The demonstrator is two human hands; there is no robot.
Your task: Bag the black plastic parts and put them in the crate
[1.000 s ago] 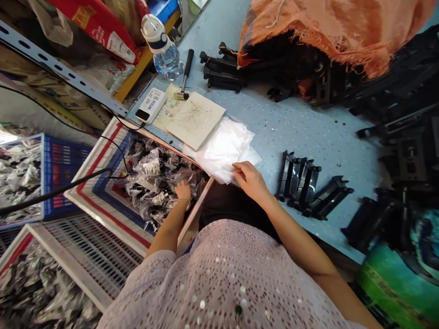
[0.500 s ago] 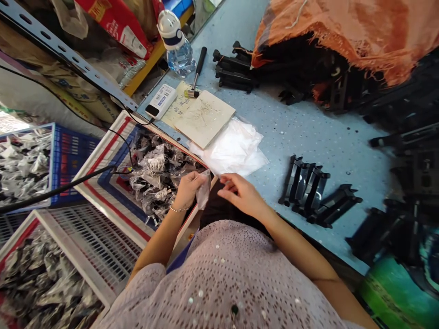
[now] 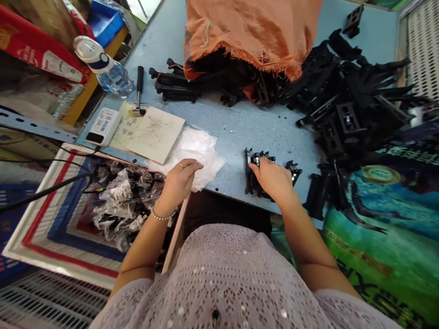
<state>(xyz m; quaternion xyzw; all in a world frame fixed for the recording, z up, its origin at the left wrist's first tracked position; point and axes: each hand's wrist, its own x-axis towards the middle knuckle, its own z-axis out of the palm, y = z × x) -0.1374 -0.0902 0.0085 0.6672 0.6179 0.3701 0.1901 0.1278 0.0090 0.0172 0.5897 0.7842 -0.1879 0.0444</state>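
Observation:
On the blue speckled table (image 3: 233, 123), my right hand (image 3: 274, 180) reaches over a short row of black plastic parts (image 3: 250, 176), its fingers closed round one of them. My left hand (image 3: 180, 183) is over the near edge of a pile of thin white plastic bags (image 3: 206, 160), its fingers pressed together; whether a bag is between them cannot be made out. Left of the bags lies a flat beige board (image 3: 157, 132). Another black part (image 3: 294, 171) lies just right of my right hand.
A crate (image 3: 37, 228) of bagged parts (image 3: 120, 196) stands left, below the table edge. A hammer (image 3: 139, 91), white device (image 3: 104, 126) and bottle (image 3: 109, 68) sit at the back left. An orange sack (image 3: 247, 36) and heaped black parts (image 3: 356, 100) occupy the back and right.
The view has swung right. My right hand has moved from beside my left hand to the row of black parts. My left hand has moved onto the bags; the clear bag it held is no longer visible.

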